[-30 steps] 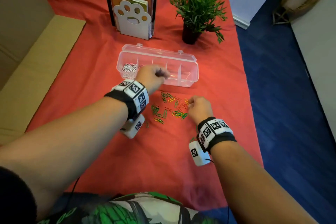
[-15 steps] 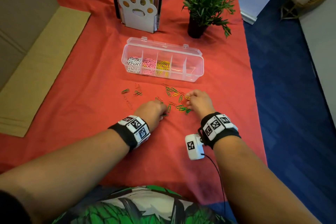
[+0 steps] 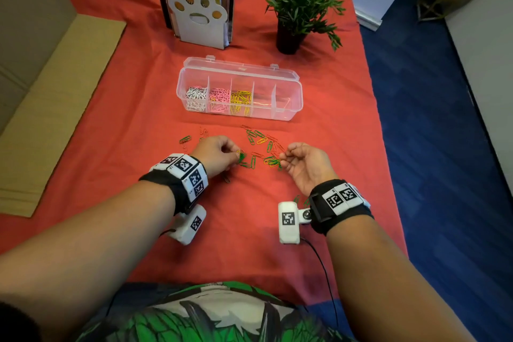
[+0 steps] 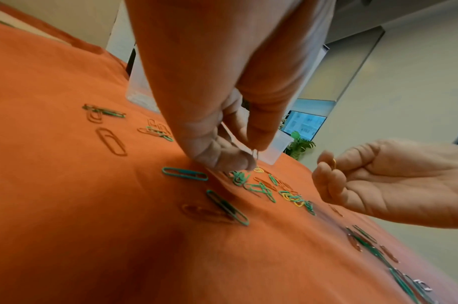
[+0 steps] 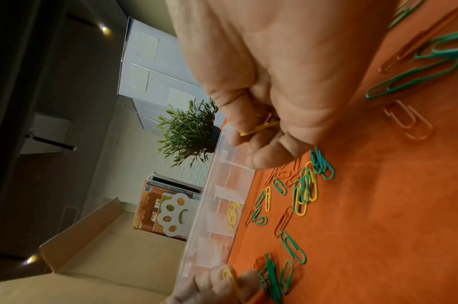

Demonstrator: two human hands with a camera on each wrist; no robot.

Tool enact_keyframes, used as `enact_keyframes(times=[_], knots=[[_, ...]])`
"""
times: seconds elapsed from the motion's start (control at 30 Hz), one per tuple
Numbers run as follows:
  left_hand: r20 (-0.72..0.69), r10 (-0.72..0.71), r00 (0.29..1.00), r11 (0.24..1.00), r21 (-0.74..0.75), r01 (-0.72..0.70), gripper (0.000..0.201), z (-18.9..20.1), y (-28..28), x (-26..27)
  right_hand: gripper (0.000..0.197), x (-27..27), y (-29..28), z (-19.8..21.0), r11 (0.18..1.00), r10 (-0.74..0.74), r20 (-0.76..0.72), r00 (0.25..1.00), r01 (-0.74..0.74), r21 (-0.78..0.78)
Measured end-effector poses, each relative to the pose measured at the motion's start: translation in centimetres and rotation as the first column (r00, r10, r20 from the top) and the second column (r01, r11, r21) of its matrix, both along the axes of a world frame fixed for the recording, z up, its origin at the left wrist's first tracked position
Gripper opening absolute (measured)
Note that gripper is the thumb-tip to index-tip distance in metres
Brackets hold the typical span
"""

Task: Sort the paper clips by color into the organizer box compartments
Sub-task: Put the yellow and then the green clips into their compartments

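Note:
The clear organizer box (image 3: 288,114) lies open on the red cloth, with white, pink and yellow clips in its three left compartments. Loose green, orange and yellow paper clips (image 3: 259,140) are scattered just in front of it. My left hand (image 3: 236,154) is down among them and pinches a yellow clip (image 5: 230,277) between thumb and finger. My right hand (image 3: 287,155), palm turned partly up just above the cloth, pinches another yellow clip (image 5: 259,128). A tangle of green and yellow clips (image 3: 273,161) lies between the two hands.
A paw-shaped bookend with books (image 3: 198,16) and a small potted plant (image 3: 298,0) stand behind the box. Flat cardboard (image 3: 55,97) lies on the left. The cloth's right edge drops to blue floor (image 3: 444,147). More clips (image 3: 185,139) lie left of my left hand.
My left hand came back from over the box down to the loose clips and took hold of a yellow one. My right hand rolled palm-up, lifting its clip.

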State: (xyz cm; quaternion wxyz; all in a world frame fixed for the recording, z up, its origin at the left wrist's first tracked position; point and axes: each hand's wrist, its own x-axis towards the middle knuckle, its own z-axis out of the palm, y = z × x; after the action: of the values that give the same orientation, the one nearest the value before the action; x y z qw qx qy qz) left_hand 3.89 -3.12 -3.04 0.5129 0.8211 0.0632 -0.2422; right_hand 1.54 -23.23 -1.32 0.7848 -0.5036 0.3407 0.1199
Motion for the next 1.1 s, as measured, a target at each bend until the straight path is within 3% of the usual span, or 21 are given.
enact_keyframes(times=[0.13,0.27,0.37,0.5,0.57,0.63,0.77,0.87,0.97,1.03,1.1], knots=[[-0.032,0.093,0.995,0.996,0.014,-0.093,0.019,0.6,-0.1,0.7,0.022,0.0,-0.1,-0.3,1.000,0.000,-0.014,1.000,0.000,-0.012],[-0.128,0.095,0.987,0.989,-0.100,-0.108,0.028,1.3,-0.8,1.3,0.038,-0.1,0.0,-1.4,0.937,0.160,-0.019,0.987,-0.158,-0.312],[-0.149,0.119,0.982,0.983,-0.122,-0.138,0.033,1.6,-2.0,1.6,0.025,-0.1,0.3,-2.4,0.718,0.323,-0.086,0.943,-0.303,-0.627],[-0.095,0.001,0.996,1.000,-0.017,-0.003,0.024,1.7,-3.9,2.0,0.023,-0.4,0.5,-3.2,0.449,0.484,-0.184,0.856,-0.423,-0.787],[0.001,-0.136,0.991,0.983,0.122,0.135,0.026,1.6,-4.6,2.0,0.024,-0.8,0.4,-3.5,0.317,0.546,-0.256,0.798,-0.479,-0.818],[0.095,-0.271,0.958,0.929,0.286,0.234,0.035,1.2,-5.1,1.9,0.024,-1.4,0.1,-3.5,0.244,0.565,-0.315,0.762,-0.519,-0.819],[0.190,-0.376,0.907,0.847,0.468,0.253,0.027,0.4,-5.4,1.6,0.022,-2.1,-0.8,-2.7,0.221,0.531,-0.330,0.781,-0.503,-0.836],[0.214,-0.407,0.888,0.810,0.534,0.243,0.020,0.6,-5.4,1.5,0.019,-2.4,-1.0,-2.5,0.185,0.547,-0.309,0.778,-0.472,-0.862],[0.197,-0.435,0.878,0.792,0.548,0.270,0.015,0.5,-5.0,1.3,0.022,-3.2,-0.3,-2.7,0.076,0.631,-0.334,0.701,-0.484,-0.872],[0.201,-0.417,0.886,0.806,0.532,0.259,0.015,0.4,-4.7,1.0,0.018,-3.8,0.3,-3.0,-0.023,0.665,-0.368,0.649,-0.475,-0.880],[0.211,-0.385,0.899,0.830,0.505,0.237,0.022,0.5,-4.4,0.7,0.011,-3.8,0.7,-3.0,-0.037,0.686,-0.370,0.627,-0.477,-0.878]])
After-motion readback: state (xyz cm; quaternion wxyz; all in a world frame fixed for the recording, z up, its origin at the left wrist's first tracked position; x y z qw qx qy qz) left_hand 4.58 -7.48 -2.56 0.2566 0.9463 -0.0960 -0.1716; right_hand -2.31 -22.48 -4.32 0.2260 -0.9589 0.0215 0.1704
